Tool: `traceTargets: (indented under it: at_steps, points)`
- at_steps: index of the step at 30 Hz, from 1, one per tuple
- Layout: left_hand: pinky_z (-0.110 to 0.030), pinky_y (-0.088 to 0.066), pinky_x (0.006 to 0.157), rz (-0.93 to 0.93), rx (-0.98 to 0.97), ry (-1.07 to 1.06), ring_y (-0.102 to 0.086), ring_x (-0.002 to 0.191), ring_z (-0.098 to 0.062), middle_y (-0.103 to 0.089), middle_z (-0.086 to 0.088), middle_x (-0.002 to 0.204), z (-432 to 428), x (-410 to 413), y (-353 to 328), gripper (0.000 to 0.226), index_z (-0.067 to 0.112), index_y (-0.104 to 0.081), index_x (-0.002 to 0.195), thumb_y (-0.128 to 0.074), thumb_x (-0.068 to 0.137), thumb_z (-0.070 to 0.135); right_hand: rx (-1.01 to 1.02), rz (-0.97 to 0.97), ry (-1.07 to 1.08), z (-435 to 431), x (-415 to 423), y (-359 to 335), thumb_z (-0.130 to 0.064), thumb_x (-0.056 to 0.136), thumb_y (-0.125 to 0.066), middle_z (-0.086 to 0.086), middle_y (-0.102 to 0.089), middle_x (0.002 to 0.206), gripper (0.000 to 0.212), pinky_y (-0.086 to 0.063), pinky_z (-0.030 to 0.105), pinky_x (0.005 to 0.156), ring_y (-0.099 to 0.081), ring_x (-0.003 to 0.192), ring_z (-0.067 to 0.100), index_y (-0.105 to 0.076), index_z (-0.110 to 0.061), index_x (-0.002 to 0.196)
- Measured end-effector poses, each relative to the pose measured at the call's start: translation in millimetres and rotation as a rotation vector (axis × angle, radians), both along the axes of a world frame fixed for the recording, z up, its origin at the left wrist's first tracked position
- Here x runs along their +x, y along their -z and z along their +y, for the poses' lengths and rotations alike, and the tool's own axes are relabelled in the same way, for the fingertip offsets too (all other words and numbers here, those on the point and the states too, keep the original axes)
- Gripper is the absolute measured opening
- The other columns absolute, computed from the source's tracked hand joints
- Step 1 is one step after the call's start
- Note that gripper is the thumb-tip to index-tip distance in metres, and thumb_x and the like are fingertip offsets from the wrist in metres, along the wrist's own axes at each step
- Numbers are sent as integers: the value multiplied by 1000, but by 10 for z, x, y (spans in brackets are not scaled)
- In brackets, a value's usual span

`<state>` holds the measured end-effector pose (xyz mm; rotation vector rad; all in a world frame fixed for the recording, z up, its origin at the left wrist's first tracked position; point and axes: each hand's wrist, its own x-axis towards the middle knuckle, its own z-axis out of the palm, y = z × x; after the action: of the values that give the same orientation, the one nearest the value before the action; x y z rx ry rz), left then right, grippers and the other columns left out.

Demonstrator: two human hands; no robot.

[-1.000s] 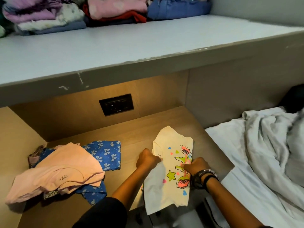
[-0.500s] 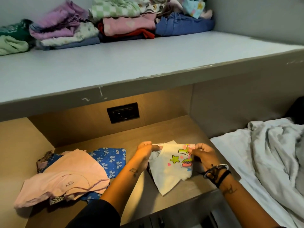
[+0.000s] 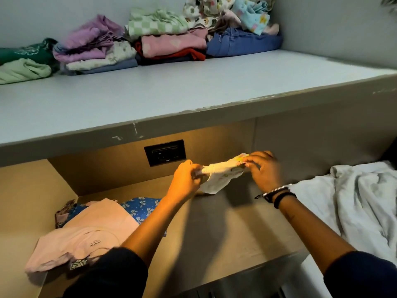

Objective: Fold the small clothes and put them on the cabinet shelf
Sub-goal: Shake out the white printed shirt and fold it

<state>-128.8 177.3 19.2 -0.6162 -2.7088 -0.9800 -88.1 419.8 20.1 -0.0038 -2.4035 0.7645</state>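
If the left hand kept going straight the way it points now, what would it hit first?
Most likely the wooden back panel beside the black outlet. The left hand, gripping the small white shirt, points that way; nothing visibly intervenes, though depth is uncertain.

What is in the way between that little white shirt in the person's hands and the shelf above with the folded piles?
Nothing visible blocks it. The white shirt is held up between the left hand and right hand, just below the grey shelf. The shelf's front is bare; the folded piles sit along its back wall. The shirt only has to clear the shelf's front edge.

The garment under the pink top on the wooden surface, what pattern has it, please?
Blue garment with white bows, seen in the head view.
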Motion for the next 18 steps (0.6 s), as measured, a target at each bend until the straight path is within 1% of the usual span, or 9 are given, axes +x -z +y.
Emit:
traceTargets:
  at_steps: [2, 4, 6, 8, 9, 11, 14, 16, 18]
  points:
    - [-29, -35, 67, 128, -173, -33, -55, 86, -27, -56, -6, 89, -68, 287, 298, 13, 18, -72, 88, -75, 77, 26, 74, -12, 28, -30, 245, 283, -22, 79, -60, 8, -68, 109, 16, -43, 43, 84, -56, 103, 33, -75, -18, 83]
    - [-35, -43, 91, 106, -280, -30, -53, 112, -28, -60, -7, 116, -138, 674, 641, 16, 22, -70, 94, -74, 79, 29, 149, -97, -59, -62, 597, 678, -28, 84, -52, 6, -61, 130, 22, -40, 49, 94, -47, 123, 32, -72, -22, 89]
    - [-42, -22, 117, 12, -417, 91, -32, 141, -26, -44, -5, 147, -236, 1050, 943, 21, 26, -66, 105, -67, 85, 33, 206, -191, -262, -61, 992, 1097, -29, 87, -49, -5, -51, 143, 24, -34, 48, 105, -34, 139, 21, -67, -28, 102]
    - [-37, -5, 122, -120, -451, 266, -15, 149, -16, -31, 3, 157, -365, 1344, 1184, 20, 27, -62, 107, -62, 88, 33, 197, -288, -426, -25, 1331, 1443, -29, 87, -54, -21, -42, 145, 23, -26, 44, 112, -22, 143, 4, -63, -33, 108]
    - [-34, -6, 123, -166, -416, 341, -15, 148, -12, -34, 4, 156, -432, 1441, 1250, 19, 26, -60, 105, -62, 87, 32, 156, -331, -474, -10, 1460, 1554, -29, 87, -57, -29, -39, 145, 21, -24, 40, 112, -21, 142, -2, -63, -34, 107]
    - [-25, -13, 119, -183, -322, 437, -25, 142, -5, -46, 5, 148, -557, 1539, 1303, 18, 26, -58, 97, -65, 82, 34, 13, -415, -522, -10, 1600, 1636, -38, 88, -59, -37, -42, 140, 19, -23, 32, 111, -28, 138, -8, -62, -37, 107]
    - [-17, -37, 104, -275, -270, 433, -50, 123, -1, -63, 8, 128, -626, 1504, 1215, 20, 25, -58, 94, -63, 81, 38, -275, -535, -520, -49, 1540, 1520, -58, 84, -56, -22, -65, 115, 24, -41, 27, 101, -52, 121, 0, -62, -36, 92]
    - [-25, -50, 75, -405, -165, 332, -61, 88, -6, -70, 3, 100, -583, 1394, 1104, 23, 25, -60, 94, -63, 82, 44, -404, -565, -477, -105, 1409, 1374, -42, 86, -63, -9, -69, 91, 11, -51, 28, 84, -64, 95, 4, -60, -32, 85]
    - [-30, -45, 62, -536, 43, 203, -56, 69, -12, -67, -8, 84, -541, 1255, 995, 23, 24, -59, 90, -65, 82, 44, -489, -555, -407, -172, 1251, 1271, -17, 90, -61, -1, -64, 74, 8, -49, 27, 68, -61, 70, 3, -59, -21, 84]
